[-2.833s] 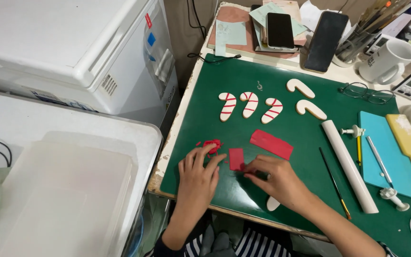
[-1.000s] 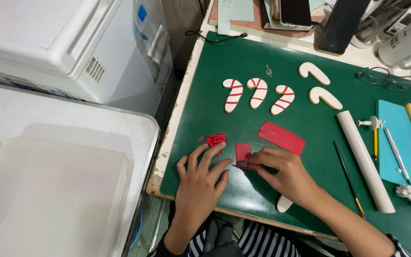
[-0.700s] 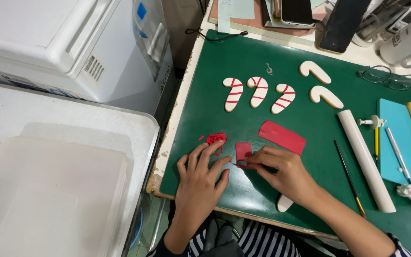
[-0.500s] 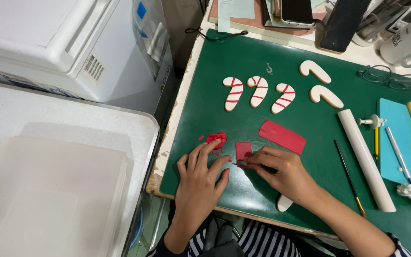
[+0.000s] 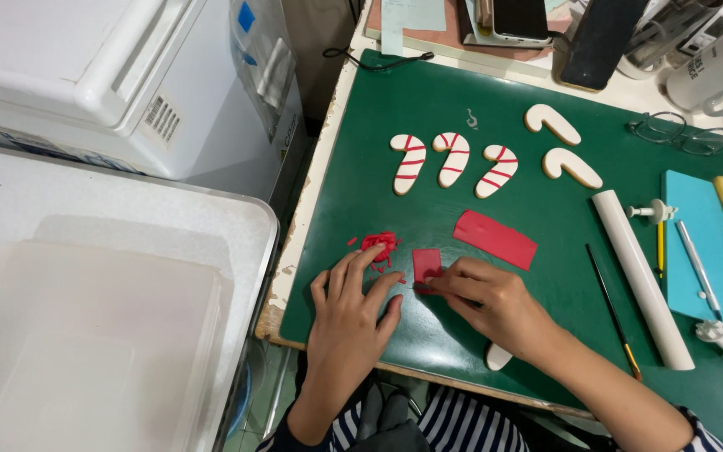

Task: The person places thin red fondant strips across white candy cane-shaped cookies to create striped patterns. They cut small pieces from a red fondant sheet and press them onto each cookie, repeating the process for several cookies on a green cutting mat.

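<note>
On the green mat, the right hand pinches a small red square, cutting strips; the left hand rests flat, released. Next needs steady slicing.

Open mat ahead; striped canes (three) beyond.

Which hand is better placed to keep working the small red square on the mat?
Right, probably. The right hand has its fingertips at the lower edge of the small red square. The left hand lies flat on the green mat, nearer the red scrap pile.
</note>
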